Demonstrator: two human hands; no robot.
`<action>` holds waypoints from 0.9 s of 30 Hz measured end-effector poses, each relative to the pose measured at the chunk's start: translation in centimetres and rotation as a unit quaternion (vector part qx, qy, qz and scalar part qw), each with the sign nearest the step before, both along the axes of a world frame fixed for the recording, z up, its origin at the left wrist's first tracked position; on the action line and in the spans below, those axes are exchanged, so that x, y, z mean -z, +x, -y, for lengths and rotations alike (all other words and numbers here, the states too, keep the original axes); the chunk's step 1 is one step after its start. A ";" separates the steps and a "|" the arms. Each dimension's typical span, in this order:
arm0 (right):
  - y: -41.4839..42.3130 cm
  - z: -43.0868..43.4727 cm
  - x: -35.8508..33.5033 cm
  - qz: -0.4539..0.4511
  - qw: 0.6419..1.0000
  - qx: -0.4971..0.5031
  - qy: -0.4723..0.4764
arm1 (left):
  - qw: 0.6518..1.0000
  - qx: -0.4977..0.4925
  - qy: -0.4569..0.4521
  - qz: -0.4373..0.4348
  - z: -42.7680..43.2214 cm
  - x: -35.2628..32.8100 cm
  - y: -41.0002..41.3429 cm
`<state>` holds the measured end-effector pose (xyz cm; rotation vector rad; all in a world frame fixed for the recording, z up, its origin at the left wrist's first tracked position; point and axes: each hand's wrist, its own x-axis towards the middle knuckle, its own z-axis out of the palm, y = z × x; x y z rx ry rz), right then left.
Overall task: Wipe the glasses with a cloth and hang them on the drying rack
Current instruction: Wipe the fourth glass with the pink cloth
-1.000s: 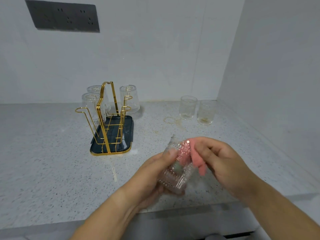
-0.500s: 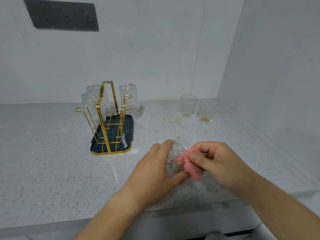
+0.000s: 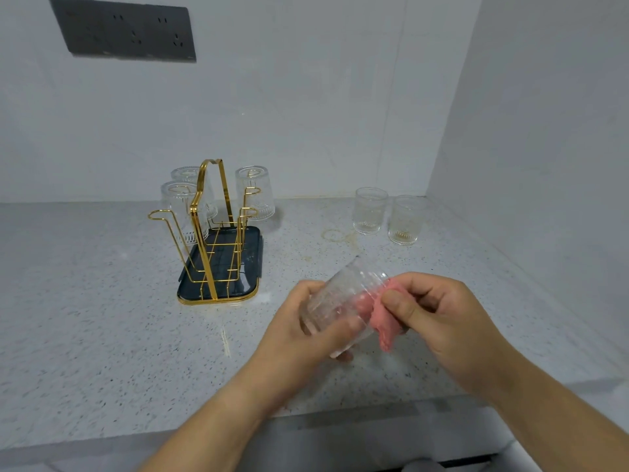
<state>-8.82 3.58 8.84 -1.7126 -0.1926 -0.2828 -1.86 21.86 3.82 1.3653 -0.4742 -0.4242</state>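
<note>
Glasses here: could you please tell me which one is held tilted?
The glass gripped by the left hand; three rack glasses hang inverted, two corner glasses stand upright.

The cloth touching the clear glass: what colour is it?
Pink: the small soft cloth shows best in the head view.

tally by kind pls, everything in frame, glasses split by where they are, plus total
Hung glasses, inverted on the rack: 3
Upright glasses on the counter: 2
Held glass, in the left hand: 1
Pink cloth, in the right hand: 1
Drying rack: 1
Socket panel: 1
Total: 9 (6 glasses)
</note>
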 end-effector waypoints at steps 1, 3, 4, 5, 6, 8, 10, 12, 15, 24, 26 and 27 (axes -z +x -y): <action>0.0 0.0 0.1 -0.005 1.000 0.004 0.003 | 0.989 -0.053 0.065 0.125 0.0 0.5 0.0; 0.1 -0.2 0.2 -0.018 1.000 0.015 0.016 | 0.924 -0.139 0.154 0.321 0.0 1.2 0.2; 0.2 -0.3 0.3 -0.021 0.999 0.024 0.025 | 0.909 -0.154 0.163 0.351 0.1 1.3 0.1; 0.3 -0.3 0.3 -0.022 0.999 0.036 0.030 | 0.926 -0.143 0.148 0.316 0.4 1.2 0.0; 0.3 -0.3 0.2 -0.020 0.998 0.046 0.027 | 0.962 -0.111 0.111 0.221 0.6 0.7 -0.2; 0.3 -0.4 0.3 -0.012 0.999 0.048 0.002 | 0.999 -0.025 0.005 -0.021 0.9 -0.5 -0.5; 0.2 -0.6 0.2 0.001 0.999 0.042 -0.017 | 0.978 0.049 -0.046 -0.196 0.8 -1.3 -0.4; 0.1 -0.6 0.1 0.014 0.999 0.041 -0.020 | 0.957 0.093 -0.078 -0.263 0.4 -1.7 -0.1; -0.1 -0.6 0.0 0.024 0.999 0.039 -0.008 | 0.973 0.045 -0.092 -0.205 0.5 -1.5 0.0; 0.2 -0.7 0.5 -0.016 0.996 0.053 0.067 | 0.827 -0.193 0.182 0.496 0.1 1.9 0.9; 0.3 -0.7 0.6 -0.017 0.996 0.065 0.054 | 0.923 -0.149 0.133 0.328 0.2 0.8 0.1; 0.2 -0.6 0.6 -0.016 0.997 0.068 0.045 | 0.977 -0.090 0.076 0.179 0.2 0.0 -0.4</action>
